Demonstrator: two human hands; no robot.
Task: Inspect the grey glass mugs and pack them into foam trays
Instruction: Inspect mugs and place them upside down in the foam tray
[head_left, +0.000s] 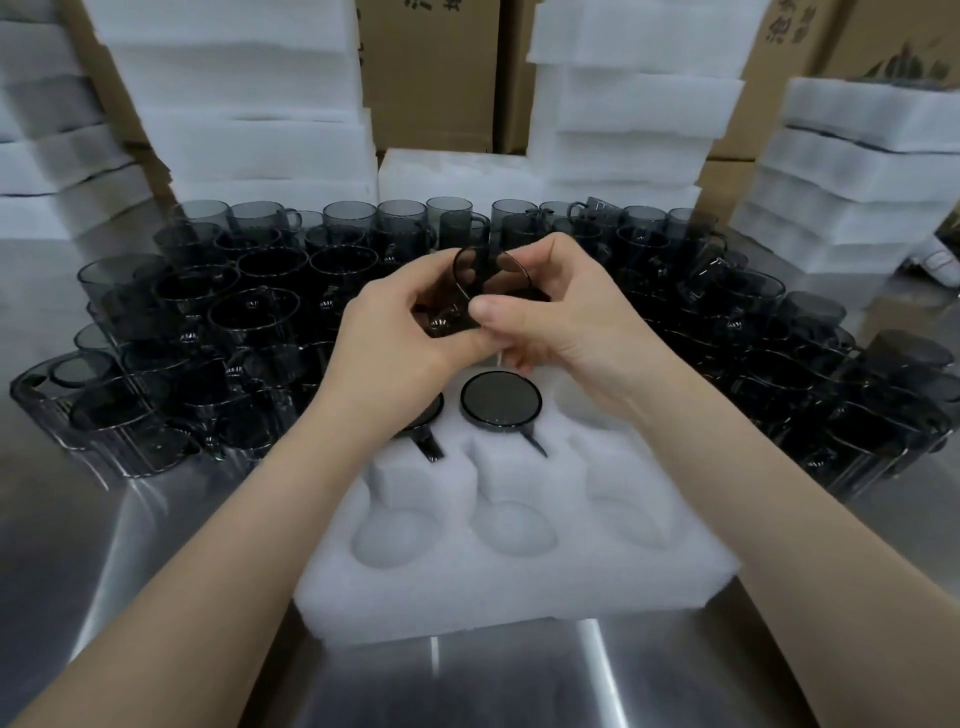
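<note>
Both hands hold one grey glass mug (480, 278) tilted in the air above the far end of a white foam tray (509, 582). My left hand (400, 338) grips its lower body, and my right hand (550, 317) pinches its rim between thumb and fingers. In the tray's far row, one mug (501, 401) sits in the middle pocket with its handle toward me. A second mug (428, 415) sits in the left pocket, half hidden by my left wrist. The nearer pockets hold nothing.
Several loose grey mugs (249, 322) crowd the steel table (156, 545) left, behind and right (810, 364) of the tray. Stacks of white foam trays (244, 104) and cardboard boxes (431, 73) stand along the back.
</note>
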